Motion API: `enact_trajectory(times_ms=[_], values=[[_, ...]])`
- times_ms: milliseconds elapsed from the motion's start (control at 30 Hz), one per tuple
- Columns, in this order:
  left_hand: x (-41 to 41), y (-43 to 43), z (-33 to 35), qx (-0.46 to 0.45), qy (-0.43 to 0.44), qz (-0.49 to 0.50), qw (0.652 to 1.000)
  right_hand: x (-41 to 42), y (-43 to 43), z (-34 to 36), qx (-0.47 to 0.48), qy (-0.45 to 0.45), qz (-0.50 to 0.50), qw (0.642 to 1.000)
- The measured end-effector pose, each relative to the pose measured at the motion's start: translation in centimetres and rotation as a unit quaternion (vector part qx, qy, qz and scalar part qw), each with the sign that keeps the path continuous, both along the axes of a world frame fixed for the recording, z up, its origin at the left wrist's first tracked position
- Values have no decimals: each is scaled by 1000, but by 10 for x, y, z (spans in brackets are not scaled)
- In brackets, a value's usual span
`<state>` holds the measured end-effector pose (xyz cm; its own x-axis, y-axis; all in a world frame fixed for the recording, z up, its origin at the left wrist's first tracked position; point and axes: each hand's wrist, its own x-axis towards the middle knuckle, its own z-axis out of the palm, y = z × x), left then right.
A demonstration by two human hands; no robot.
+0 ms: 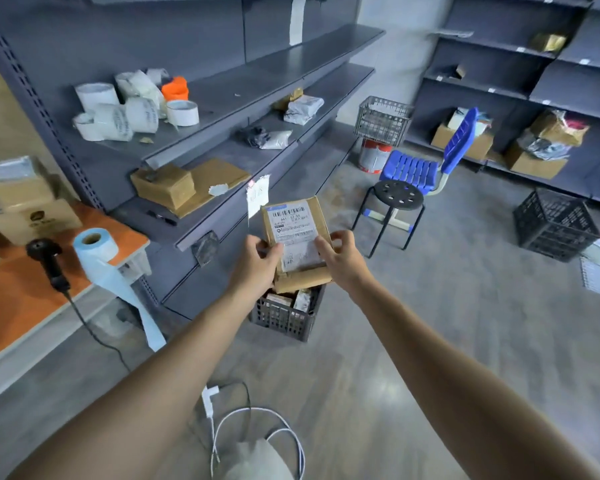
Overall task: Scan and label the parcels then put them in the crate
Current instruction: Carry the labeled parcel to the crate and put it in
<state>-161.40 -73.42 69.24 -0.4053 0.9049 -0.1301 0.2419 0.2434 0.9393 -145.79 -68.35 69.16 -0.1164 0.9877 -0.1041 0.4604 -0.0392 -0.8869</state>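
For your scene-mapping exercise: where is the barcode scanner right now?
In the head view, the black barcode scanner stands at the left on the orange table, just left of the blue label roll.

Both hands (257,263) (340,259) gripping labelled parcel (293,225), above crate (284,315)

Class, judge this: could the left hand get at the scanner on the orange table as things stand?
Probably yes: nothing stands between the left hand and the scanner, but it grips the parcel, so the right hand must hold that alone.
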Motion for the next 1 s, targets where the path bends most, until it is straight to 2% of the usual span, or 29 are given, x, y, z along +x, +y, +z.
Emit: enact_trajectory(times_ms=[200, 600, 767, 1000], values=[[31, 94, -13, 7, 13, -1, 1000, 35, 93, -9, -21, -8, 22, 1000], [20, 337, -115, -51, -68, 85, 993, 13, 363, -86, -76, -92, 103, 988], [4, 380, -167, -94, -93, 149, 980, -18, 427, -136, -117, -139, 161, 970], [0, 411, -288, -159, -97, 215, 959, -39, 481, -258, -143, -168, 252, 942]])
